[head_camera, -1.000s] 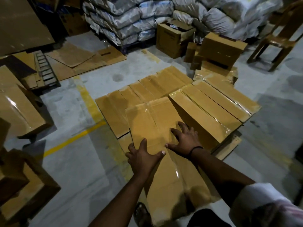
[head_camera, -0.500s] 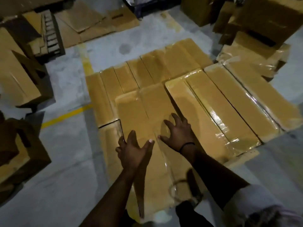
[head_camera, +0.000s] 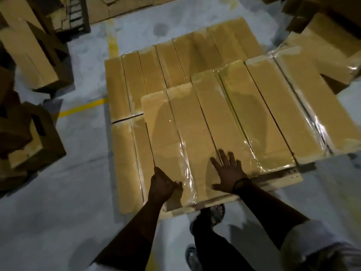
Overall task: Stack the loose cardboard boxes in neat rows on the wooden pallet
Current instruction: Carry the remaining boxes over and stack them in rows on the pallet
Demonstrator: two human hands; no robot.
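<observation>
Long tan cardboard boxes wrapped in clear film lie side by side on the wooden pallet (head_camera: 279,178). A lower layer (head_camera: 134,79) shows at the left and back. An upper row (head_camera: 273,114) covers the right half. The leftmost upper cardboard box (head_camera: 175,133) lies flat against that row. My left hand (head_camera: 163,184) grips its near left edge, thumb on top. My right hand (head_camera: 228,173) rests flat on its near end with fingers spread, touching the seam to the neighbouring box.
Loose boxes stand on the concrete floor at the left (head_camera: 33,55) and lower left (head_camera: 29,143), more at the upper right (head_camera: 322,45). Flattened cardboard (head_camera: 136,6) lies beyond the pallet. A yellow floor line (head_camera: 82,108) runs left of it. My sandalled foot (head_camera: 216,212) is at the pallet's near edge.
The box tipped towards me a second ago now lies flat beside the upper row. Both hands slid back to its near end, and my view tilted down.
</observation>
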